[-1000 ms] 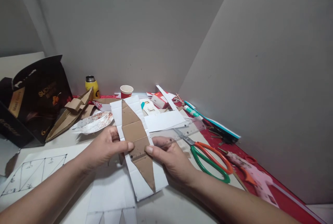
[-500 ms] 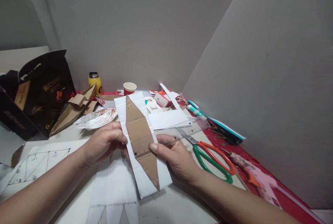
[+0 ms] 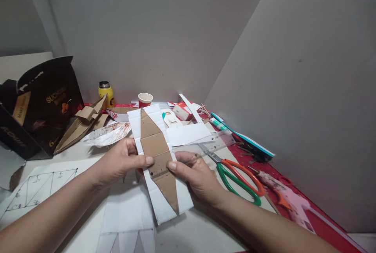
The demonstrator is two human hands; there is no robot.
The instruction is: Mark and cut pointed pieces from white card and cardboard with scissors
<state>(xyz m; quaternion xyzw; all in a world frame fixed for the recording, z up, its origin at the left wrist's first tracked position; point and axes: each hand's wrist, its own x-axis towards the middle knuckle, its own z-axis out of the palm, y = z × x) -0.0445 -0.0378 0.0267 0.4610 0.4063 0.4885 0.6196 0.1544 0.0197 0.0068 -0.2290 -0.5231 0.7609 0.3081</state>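
In the head view, my left hand (image 3: 122, 161) grips the left edge of a white card strip (image 3: 135, 121), its thumb pressed flat on top. On the strip lies a brown cardboard piece (image 3: 154, 144) with pointed ends and crosswise creases. A clear plastic ruler (image 3: 219, 140) reaches across the brown piece at a slant. My right hand (image 3: 196, 174) is closed round the strip's right side, its thumb holding the ruler against the cardboard. Fingers of both hands are partly hidden behind the strip. Beside my right hand lie scissors (image 3: 242, 178) with orange and green handles.
White cut paper (image 3: 126, 214) and a sheet with a drawn diagram (image 3: 44, 186) lie at left. Behind stand a black box (image 3: 44, 108), a yellow bottle (image 3: 105, 94) and a paper cup (image 3: 145, 99). A glue gun (image 3: 282, 190) lies on red cloth at right.
My left thumb has moved from the strip's left edge onto the brown cardboard, close to the ruler's end. My right hand keeps its hold. The view has shifted slightly.
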